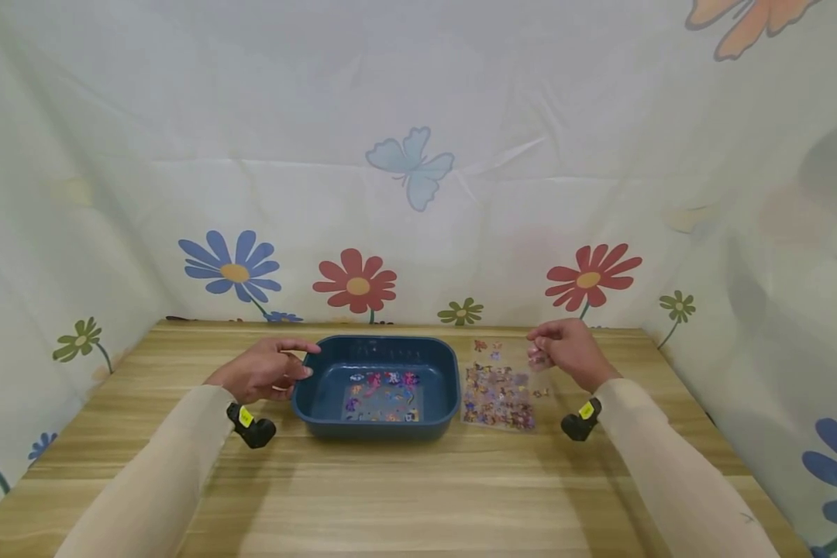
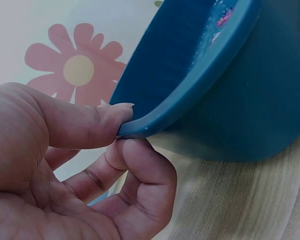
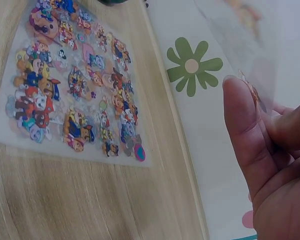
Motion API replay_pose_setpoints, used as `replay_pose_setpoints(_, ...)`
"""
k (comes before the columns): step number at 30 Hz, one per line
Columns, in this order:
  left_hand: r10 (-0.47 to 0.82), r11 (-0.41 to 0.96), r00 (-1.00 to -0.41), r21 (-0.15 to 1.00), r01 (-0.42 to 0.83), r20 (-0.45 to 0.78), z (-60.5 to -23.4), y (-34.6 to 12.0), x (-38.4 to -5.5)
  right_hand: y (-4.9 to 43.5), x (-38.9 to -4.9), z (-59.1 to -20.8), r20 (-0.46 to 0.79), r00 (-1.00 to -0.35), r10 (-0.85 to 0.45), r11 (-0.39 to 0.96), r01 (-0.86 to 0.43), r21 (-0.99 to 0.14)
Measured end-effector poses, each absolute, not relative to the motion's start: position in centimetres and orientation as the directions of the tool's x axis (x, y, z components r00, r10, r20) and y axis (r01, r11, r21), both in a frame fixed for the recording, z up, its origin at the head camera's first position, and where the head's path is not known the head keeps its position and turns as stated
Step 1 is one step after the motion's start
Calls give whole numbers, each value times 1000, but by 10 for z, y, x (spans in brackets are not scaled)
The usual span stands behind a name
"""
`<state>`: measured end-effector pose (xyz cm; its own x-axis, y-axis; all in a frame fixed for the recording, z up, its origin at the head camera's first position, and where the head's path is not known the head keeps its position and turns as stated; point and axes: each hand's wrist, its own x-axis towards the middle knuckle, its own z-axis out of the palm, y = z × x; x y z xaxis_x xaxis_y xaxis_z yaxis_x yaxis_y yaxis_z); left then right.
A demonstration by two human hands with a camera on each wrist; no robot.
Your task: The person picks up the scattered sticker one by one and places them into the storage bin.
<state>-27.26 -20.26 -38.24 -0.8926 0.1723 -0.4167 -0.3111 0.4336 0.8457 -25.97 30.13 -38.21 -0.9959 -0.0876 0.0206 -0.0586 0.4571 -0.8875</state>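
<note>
A dark blue plastic basin stands on the table. My left hand pinches its left rim, with the thumb over the edge and curled fingers underneath. Inside the basin lies a clear sticker sheet printed with small colourful figures. My right hand pinches another clear sticker sheet between thumb and fingers, lifted off the table at the far right. Below and left of that hand, a pile of sticker sheets with cartoon dogs lies flat beside the basin's right side.
The wood-grain table ends at the back against a white cloth printed with flowers and butterflies. The cloth also closes off both sides. Each wrist carries a small black camera on a strap.
</note>
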Motion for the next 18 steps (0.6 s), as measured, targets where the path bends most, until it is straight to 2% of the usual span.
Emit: replay_pose_setpoints(18,192,438,-894,851,-290,-404,-382,-203,-271,280,-259,-378,16,-993,-117,396,-61,-916)
